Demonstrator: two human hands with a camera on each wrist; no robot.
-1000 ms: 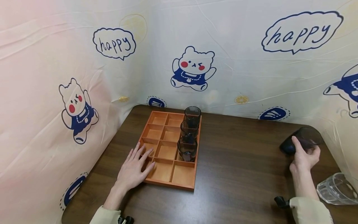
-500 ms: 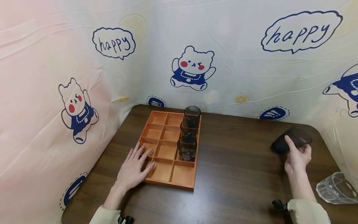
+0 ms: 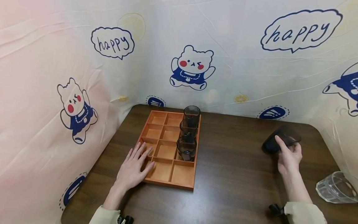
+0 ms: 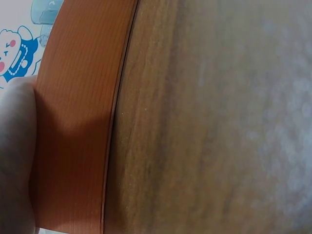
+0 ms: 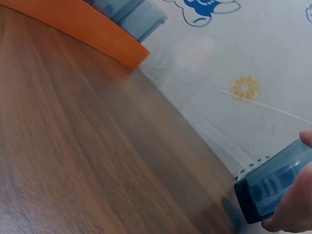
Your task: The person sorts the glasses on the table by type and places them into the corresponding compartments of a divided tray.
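Observation:
My right hand grips a dark tinted drinking glass over the right side of the table, the glass tilted with its mouth toward the right. In the right wrist view the same tinted glass looks bluish, its base pointing down and left. My left hand lies with spread fingers on the lower left corner of a divided wooden tray. Three tinted glasses stand in the tray's right column: a back one, a middle one and a front one.
A clear faceted glass rests near the right edge of the brown wooden table. Behind and to the left hangs a printed cloth with bears and lettering, close to the table's far edge.
My right hand has carried the tinted glass left across the right side of the table, toward the tray. The left hand and the tray have stayed in place.

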